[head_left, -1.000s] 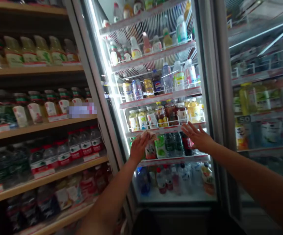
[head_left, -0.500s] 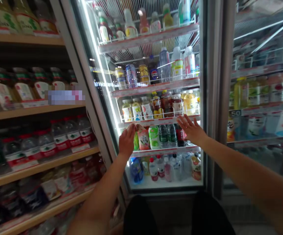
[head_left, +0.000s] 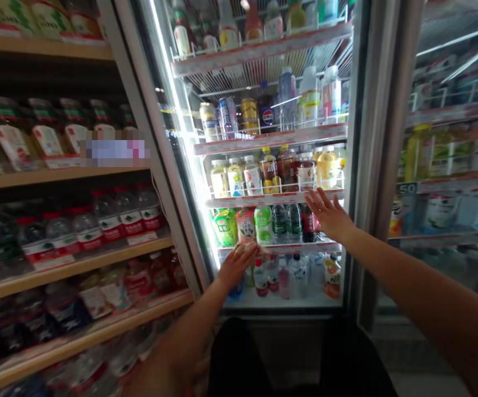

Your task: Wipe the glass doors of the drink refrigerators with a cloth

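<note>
The lit drinks fridge (head_left: 360,165) stands in front of me with its shelves showing. My left hand (head_left: 236,266) rests on the red-edged front rail (head_left: 300,247) of the second-lowest shelf, fingers pressed over a small pale cloth-like thing (head_left: 262,250). Just above it stand green and pink bottles (head_left: 245,225). My right hand (head_left: 328,214) is open with fingers spread at the right end of the shelf above, next to dark bottles (head_left: 308,220) and under a row of juice bottles (head_left: 269,173).
Wooden shelves (head_left: 69,267) on the left carry rows of water bottles (head_left: 110,218) and tea bottles. A second glass-door fridge (head_left: 449,165) stands on the right. Small bottles (head_left: 288,273) fill the fridge's bottom shelf. My dark-clothed knees (head_left: 239,358) are below.
My left hand has dropped from the rail under the juice bottles to the rail one shelf lower. The right hand has stayed near the same shelf's right end. The view has shifted slightly.
</note>
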The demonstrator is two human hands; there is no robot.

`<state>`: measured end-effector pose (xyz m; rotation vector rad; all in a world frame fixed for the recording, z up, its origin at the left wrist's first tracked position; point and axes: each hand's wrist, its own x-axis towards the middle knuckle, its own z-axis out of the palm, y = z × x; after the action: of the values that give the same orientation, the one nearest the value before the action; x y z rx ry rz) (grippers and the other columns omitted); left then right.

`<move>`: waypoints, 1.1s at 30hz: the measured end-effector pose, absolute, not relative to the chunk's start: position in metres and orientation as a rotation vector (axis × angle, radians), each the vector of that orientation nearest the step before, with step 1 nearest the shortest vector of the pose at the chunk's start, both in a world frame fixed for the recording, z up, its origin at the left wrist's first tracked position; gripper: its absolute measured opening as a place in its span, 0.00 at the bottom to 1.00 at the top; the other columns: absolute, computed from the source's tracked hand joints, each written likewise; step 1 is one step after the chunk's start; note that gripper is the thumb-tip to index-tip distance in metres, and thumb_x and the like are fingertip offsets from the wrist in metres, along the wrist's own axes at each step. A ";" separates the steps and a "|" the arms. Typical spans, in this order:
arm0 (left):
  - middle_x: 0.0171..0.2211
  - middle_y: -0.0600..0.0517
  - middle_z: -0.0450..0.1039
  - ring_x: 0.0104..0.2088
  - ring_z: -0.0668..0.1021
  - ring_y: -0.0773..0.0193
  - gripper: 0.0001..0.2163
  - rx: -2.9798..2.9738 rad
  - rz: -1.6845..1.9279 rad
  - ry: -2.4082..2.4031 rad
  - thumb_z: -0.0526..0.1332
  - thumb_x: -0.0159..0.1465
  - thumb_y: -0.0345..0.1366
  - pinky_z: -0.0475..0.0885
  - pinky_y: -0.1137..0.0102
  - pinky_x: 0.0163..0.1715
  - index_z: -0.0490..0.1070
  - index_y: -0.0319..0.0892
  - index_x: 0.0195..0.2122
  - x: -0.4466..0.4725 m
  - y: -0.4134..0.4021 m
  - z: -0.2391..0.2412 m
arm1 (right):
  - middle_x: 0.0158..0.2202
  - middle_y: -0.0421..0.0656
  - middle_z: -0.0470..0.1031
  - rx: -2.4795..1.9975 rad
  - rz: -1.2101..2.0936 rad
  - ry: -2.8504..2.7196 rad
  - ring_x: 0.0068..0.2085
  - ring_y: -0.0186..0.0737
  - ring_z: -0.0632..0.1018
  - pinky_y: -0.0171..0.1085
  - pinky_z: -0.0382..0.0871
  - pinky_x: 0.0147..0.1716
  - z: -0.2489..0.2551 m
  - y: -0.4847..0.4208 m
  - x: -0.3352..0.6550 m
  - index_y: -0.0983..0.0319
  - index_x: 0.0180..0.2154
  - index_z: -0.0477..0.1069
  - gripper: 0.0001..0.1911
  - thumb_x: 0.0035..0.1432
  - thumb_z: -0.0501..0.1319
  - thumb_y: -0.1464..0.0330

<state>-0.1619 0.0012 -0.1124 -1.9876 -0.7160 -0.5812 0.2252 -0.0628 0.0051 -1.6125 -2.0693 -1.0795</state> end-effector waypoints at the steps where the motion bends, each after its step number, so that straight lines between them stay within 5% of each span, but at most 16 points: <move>1: 0.67 0.55 0.59 0.64 0.67 0.61 0.28 -2.000 -0.547 -0.684 0.53 0.65 0.26 0.64 0.64 0.62 0.59 0.52 0.66 -0.161 -0.001 -0.121 | 0.73 0.45 0.24 -1.610 -1.073 -2.073 0.72 0.56 0.33 0.66 0.47 0.65 0.005 -0.062 0.226 0.58 0.67 0.12 0.62 0.56 0.64 0.65; 8: 0.66 0.56 0.61 0.61 0.70 0.63 0.23 -2.068 -0.401 -0.537 0.54 0.68 0.29 0.64 0.63 0.63 0.62 0.52 0.64 -0.160 -0.003 -0.134 | 0.73 0.46 0.23 -1.595 -1.076 -2.082 0.72 0.59 0.33 0.68 0.45 0.65 0.004 -0.061 0.228 0.58 0.67 0.12 0.63 0.56 0.65 0.62; 15: 0.67 0.52 0.58 0.64 0.66 0.57 0.25 -1.952 -0.658 -0.798 0.52 0.69 0.29 0.66 0.61 0.61 0.56 0.48 0.68 -0.122 0.003 -0.065 | 0.73 0.46 0.21 -1.604 -1.070 -2.095 0.72 0.60 0.32 0.68 0.46 0.64 0.003 -0.061 0.228 0.59 0.67 0.12 0.62 0.57 0.64 0.62; 21: 0.66 0.56 0.61 0.62 0.68 0.64 0.25 -2.106 -0.543 -0.560 0.50 0.69 0.26 0.62 0.63 0.63 0.59 0.53 0.66 -0.094 0.000 -0.033 | 0.73 0.48 0.22 -1.631 -1.069 -2.097 0.72 0.60 0.32 0.69 0.49 0.63 0.005 -0.064 0.225 0.60 0.67 0.11 0.65 0.55 0.67 0.61; 27: 0.68 0.54 0.58 0.65 0.64 0.53 0.26 -1.919 -0.842 -0.802 0.49 0.70 0.29 0.64 0.58 0.60 0.54 0.50 0.69 -0.083 0.013 0.023 | 0.73 0.47 0.24 -1.609 -1.087 -2.059 0.72 0.59 0.34 0.67 0.50 0.64 0.005 -0.066 0.221 0.58 0.67 0.12 0.64 0.57 0.67 0.61; 33: 0.67 0.57 0.59 0.64 0.64 0.53 0.26 -1.996 -0.801 -0.701 0.48 0.69 0.28 0.66 0.58 0.58 0.55 0.53 0.68 -0.083 0.013 0.074 | 0.73 0.48 0.28 -1.682 -1.034 -2.057 0.72 0.56 0.34 0.65 0.48 0.65 0.010 -0.071 0.215 0.58 0.68 0.14 0.67 0.53 0.70 0.66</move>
<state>-0.0827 0.0131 0.0743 -1.9958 -0.7007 -0.8009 0.2152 -0.0706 0.0097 -1.6823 -2.0568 -1.0342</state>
